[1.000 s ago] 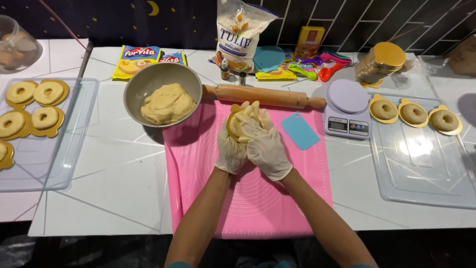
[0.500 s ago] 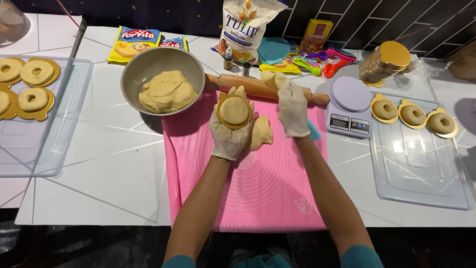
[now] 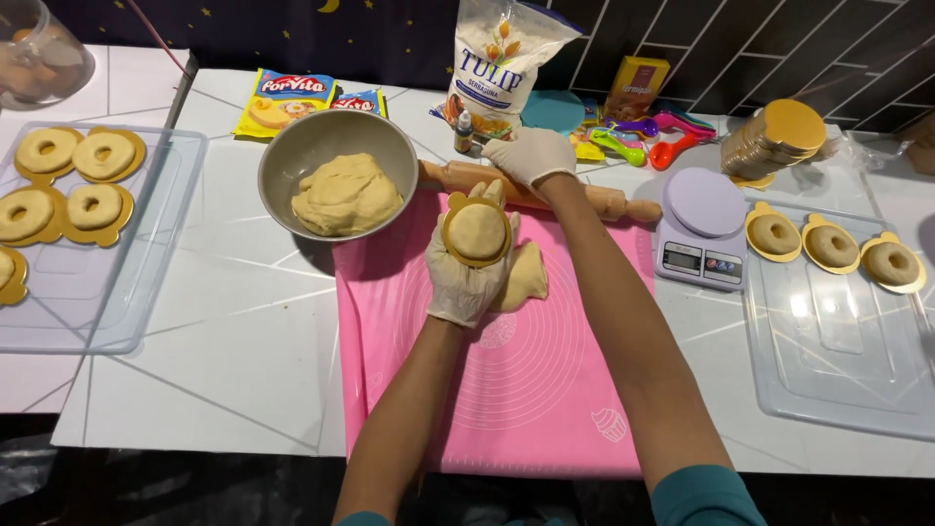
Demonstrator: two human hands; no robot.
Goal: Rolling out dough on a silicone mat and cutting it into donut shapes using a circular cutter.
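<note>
Left hand [image 3: 466, 278]: gripped a round gold card disc topped with pale dough [image 3: 476, 231].
Right hand [image 3: 531, 156]: closed over the wooden rolling pin [image 3: 594, 200].
Beneath: pink silicone mat [image 3: 545, 370].

Pink silicone mat [image 3: 545, 390] printed with pale concentric circles and a small cupcake motif; white tabletop [image 3: 214, 321] crossed by thin grey angular lines; backdrop [image 3: 243, 29] dark navy, scattered with yellow stars and a crescent. Both hands, left hand [image 3: 466, 278] and right hand [image 3: 531, 156], were in white gloves, sleeves teal; the dough disc [image 3: 476, 232] was pale tan on a gold card. Steel-grey bowl [image 3: 336, 170], lilac-topped white scale [image 3: 703, 226], clear trays [image 3: 847, 360], dough rings [image 3: 833, 245] tan on gold.
</note>
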